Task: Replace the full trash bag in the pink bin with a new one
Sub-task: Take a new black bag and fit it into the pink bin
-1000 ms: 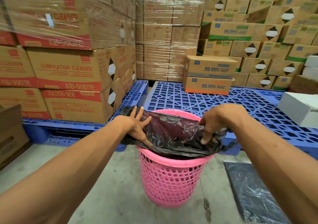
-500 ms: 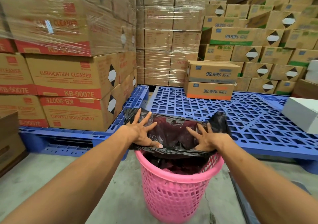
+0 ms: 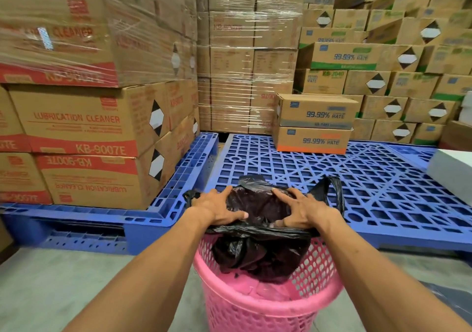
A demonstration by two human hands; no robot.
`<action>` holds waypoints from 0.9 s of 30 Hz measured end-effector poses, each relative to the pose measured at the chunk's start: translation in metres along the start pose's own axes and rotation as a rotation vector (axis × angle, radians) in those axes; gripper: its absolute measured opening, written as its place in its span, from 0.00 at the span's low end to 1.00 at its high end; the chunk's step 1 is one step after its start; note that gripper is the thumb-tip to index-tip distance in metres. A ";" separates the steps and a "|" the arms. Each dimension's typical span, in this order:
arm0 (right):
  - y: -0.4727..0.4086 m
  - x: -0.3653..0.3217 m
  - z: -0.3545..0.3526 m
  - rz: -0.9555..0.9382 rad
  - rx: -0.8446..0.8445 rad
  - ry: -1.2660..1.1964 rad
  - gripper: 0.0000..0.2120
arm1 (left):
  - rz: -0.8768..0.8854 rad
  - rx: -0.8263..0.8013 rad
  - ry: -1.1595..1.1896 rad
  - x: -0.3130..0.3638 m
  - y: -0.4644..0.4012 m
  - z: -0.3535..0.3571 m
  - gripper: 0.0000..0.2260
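Black trash bag (image 3: pixel 258 252) hanging partly inside the pink bin (image 3: pixel 268 306) on the concrete floor (image 3: pixel 76 288); left hand (image 3: pixel 217 209) and right hand (image 3: pixel 304 210), fingers curled, each grip the bag's upper edge above the rim; blue pallet (image 3: pixel 332 176) behind.

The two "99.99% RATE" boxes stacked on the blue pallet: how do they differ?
The upper box carries a grey band along its bottom edge; the lower box carries an orange one. The upper box sits slightly askew and overhangs the lower box, which rests directly on the blue pallet. Both are brown cardboard of similar size, printed "99.99% RATE" in blue.
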State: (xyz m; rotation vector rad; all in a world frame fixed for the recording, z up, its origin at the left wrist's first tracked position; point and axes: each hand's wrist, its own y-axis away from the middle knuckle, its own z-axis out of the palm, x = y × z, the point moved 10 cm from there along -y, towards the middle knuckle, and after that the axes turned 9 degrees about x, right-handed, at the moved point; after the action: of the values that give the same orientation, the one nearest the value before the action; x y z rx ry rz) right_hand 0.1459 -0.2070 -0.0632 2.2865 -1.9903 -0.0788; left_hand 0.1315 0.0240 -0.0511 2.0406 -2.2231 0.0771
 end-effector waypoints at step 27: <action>0.059 0.050 0.002 0.146 0.134 -0.529 0.56 | 0.006 0.040 0.712 -0.019 0.048 -0.001 0.49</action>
State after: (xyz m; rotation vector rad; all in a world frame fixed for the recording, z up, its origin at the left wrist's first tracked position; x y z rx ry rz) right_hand 0.0948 -0.2649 -0.0570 2.3709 -2.4666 -0.6142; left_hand 0.0856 0.0471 -0.0500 1.6521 -1.7745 0.7267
